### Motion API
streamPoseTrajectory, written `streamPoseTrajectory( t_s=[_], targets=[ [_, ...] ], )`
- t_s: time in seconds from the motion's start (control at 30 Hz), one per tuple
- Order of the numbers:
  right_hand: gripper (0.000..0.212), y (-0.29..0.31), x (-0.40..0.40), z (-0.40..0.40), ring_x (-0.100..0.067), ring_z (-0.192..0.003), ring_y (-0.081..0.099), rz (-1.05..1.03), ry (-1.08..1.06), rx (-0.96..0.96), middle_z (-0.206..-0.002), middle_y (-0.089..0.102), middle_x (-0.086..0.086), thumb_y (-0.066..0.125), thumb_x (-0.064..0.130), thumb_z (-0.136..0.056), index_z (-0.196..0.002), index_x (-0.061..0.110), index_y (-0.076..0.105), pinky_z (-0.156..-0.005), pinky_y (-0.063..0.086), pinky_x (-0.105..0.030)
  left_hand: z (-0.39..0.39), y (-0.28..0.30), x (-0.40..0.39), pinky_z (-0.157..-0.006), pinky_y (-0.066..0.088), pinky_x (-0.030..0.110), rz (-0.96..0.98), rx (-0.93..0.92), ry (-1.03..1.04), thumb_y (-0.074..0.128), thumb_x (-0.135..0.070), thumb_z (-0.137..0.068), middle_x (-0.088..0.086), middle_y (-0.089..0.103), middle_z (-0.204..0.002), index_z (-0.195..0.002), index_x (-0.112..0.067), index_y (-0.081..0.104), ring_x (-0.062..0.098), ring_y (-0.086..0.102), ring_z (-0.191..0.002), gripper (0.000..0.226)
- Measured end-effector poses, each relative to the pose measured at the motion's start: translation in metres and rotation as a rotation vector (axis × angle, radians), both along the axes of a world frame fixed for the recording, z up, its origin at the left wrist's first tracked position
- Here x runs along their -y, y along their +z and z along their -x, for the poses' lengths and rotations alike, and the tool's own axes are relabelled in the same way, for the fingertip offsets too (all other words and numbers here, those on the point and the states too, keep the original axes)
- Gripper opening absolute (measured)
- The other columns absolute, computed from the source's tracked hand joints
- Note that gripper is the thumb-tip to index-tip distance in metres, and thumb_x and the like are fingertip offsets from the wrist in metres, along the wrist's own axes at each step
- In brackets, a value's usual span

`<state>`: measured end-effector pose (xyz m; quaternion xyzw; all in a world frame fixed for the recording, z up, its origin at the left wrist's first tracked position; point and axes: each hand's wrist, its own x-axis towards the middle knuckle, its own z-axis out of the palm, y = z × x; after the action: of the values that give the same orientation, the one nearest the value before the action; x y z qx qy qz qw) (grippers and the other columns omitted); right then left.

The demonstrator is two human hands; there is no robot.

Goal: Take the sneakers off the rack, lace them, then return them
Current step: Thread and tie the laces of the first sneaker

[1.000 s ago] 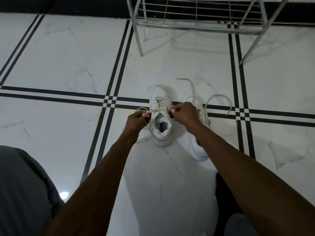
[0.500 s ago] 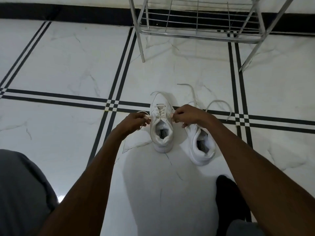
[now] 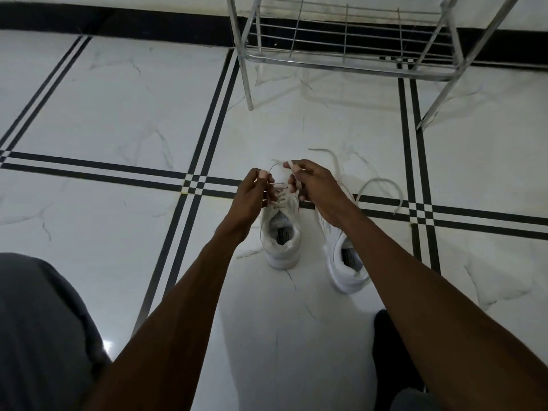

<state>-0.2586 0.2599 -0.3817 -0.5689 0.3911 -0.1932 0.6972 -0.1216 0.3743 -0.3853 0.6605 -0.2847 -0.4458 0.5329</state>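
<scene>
White sneakers sit side by side on the marble floor at centre frame, heels toward the camera. Over the left sneaker, the left hand and right hand each have their grip pinched together on a lace end, the two hands close but apart above its tongue. Just beside it, the right sneaker lies partly under the right forearm, its loose laces curling over the black tile lines. At the upper right of the frame stands the metal rack.
</scene>
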Motion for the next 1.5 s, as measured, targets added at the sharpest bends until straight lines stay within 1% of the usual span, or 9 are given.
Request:
streamPoseTrajectory(
  t_s=[0.23,0.43,0.53,0.7,0.9,1.1,1.3,1.37,1.5],
  targets=[
    [0.043,-0.006,-0.005,0.002,-0.012,-0.083,0.068,0.145,0.073,-0.123,-0.094,0.077,0.004,0.054,0.012,-0.102,-0.143,0.025,0.053,-0.067,0.048,-0.032,0.001,-0.002,-0.001,-0.077,0.051,0.029,0.021,0.155,-0.06,0.038,-0.022,-0.112,0.007,0.059,-0.083,-0.128,-0.018,0.06,0.02,0.059,-0.082,0.028],
    [0.024,-0.005,-0.005,-0.004,-0.015,-0.08,0.068,0.073,-0.012,-0.179,-0.091,0.081,0.0,0.062,0.015,-0.097,-0.116,0.015,0.048,-0.062,0.047,-0.029,-0.005,-0.001,-0.002,-0.078,0.056,0.022,0.031,0.226,-0.104,0.036,0.0,-0.106,0.014,0.06,-0.087,-0.139,-0.023,0.053,0.021,0.062,-0.083,0.044],
    [0.016,-0.001,-0.002,-0.006,-0.009,-0.077,0.072,-0.003,-0.078,-0.21,-0.089,0.082,-0.002,0.069,0.015,-0.092,-0.106,0.012,0.062,-0.059,0.05,-0.026,-0.007,0.001,-0.002,-0.08,0.058,0.023,0.024,0.279,-0.138,0.037,0.006,-0.103,0.015,0.059,-0.088,-0.144,-0.019,0.049,0.019,0.063,-0.081,0.05],
    [0.014,-0.005,-0.002,-0.008,-0.017,-0.076,0.07,-0.039,-0.129,-0.226,-0.086,0.081,-0.005,0.077,0.02,-0.083,-0.095,0.012,0.077,-0.065,0.051,-0.031,-0.007,0.001,0.0,-0.081,0.059,0.033,0.024,0.336,-0.165,0.041,0.002,-0.104,-0.001,0.062,-0.08,-0.14,-0.019,0.054,0.006,0.064,-0.071,0.044],
    [0.015,-0.005,-0.002,-0.009,-0.013,-0.063,0.061,-0.047,-0.127,-0.194,-0.08,0.076,-0.009,0.08,0.012,-0.08,-0.095,0.008,0.08,-0.065,0.053,-0.028,-0.001,0.001,0.002,-0.077,0.062,0.037,0.008,0.401,-0.117,0.053,-0.011,-0.105,0.009,0.076,-0.09,-0.124,-0.018,0.061,0.025,0.075,-0.075,0.022],
    [0.019,0.001,-0.001,-0.007,-0.014,-0.081,0.069,-0.009,0.134,-0.141,-0.098,0.076,-0.019,0.071,0.009,-0.092,-0.108,0.0,0.076,-0.072,0.057,-0.018,-0.002,0.001,0.001,-0.056,0.051,0.014,-0.027,0.336,-0.021,0.062,-0.009,-0.101,0.009,0.08,-0.092,-0.12,-0.012,0.047,0.02,0.077,-0.07,0.024],
    [0.031,0.001,-0.002,-0.011,-0.018,-0.071,0.069,0.069,0.034,-0.149,-0.087,0.078,-0.017,0.086,0.035,-0.076,-0.087,0.007,0.081,-0.077,0.061,-0.034,0.003,-0.002,0.005,-0.066,0.06,0.025,-0.044,0.365,-0.046,0.064,-0.011,-0.099,0.006,0.079,-0.091,-0.13,-0.015,0.045,0.018,0.076,-0.076,0.036],
    [0.026,0.001,-0.001,-0.015,-0.016,-0.068,0.067,0.027,-0.029,-0.14,-0.086,0.078,-0.018,0.084,0.029,-0.079,-0.088,0.005,0.079,-0.07,0.06,-0.03,0.002,-0.003,0.006,-0.072,0.063,0.033,-0.047,0.325,-0.028,0.066,-0.017,-0.099,0.007,0.079,-0.088,-0.127,-0.013,0.045,0.021,0.076,-0.075,0.034],
    [0.02,0.003,-0.001,-0.017,-0.022,-0.077,0.066,-0.048,-0.039,-0.111,-0.089,0.074,-0.019,0.079,0.016,-0.086,-0.099,0.002,0.077,-0.077,0.061,-0.031,-0.005,-0.006,0.002,-0.085,0.06,0.038,-0.042,0.185,0.009,0.065,-0.018,-0.101,0.012,0.08,-0.097,-0.117,-0.013,0.05,0.026,0.077,-0.09,0.023]
  ],
)
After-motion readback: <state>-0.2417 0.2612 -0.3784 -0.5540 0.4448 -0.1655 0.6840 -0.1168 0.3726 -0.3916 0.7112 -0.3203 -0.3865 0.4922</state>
